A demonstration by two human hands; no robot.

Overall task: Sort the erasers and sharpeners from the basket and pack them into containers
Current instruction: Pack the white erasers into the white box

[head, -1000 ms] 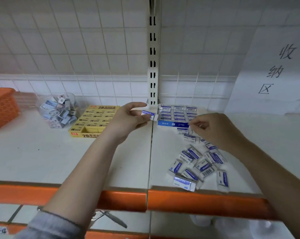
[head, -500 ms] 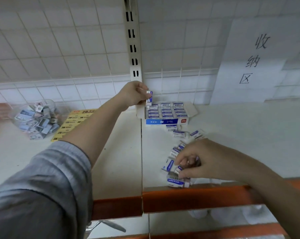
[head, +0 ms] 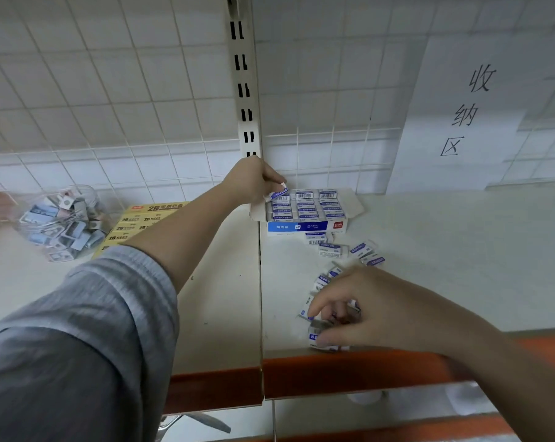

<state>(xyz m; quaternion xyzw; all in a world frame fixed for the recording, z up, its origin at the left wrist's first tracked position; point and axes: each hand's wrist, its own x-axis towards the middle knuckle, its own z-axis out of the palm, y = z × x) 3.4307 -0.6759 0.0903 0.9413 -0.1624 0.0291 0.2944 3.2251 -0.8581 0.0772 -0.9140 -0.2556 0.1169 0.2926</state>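
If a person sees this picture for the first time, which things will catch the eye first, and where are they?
First comes the left hand, reaching to the back of the shelf and holding an eraser at the far left corner of the open eraser box. Next, the right hand near the front edge grips loose erasers from the scattered pile. At the far left stands a clear container of small items.

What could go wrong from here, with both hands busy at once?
1. The left hand pinches an eraser tilted over the blue box's back-left corner; it may jam on the packed rows.
2. The right hand gathers loose erasers near the shelf's orange front edge; one could slip off.
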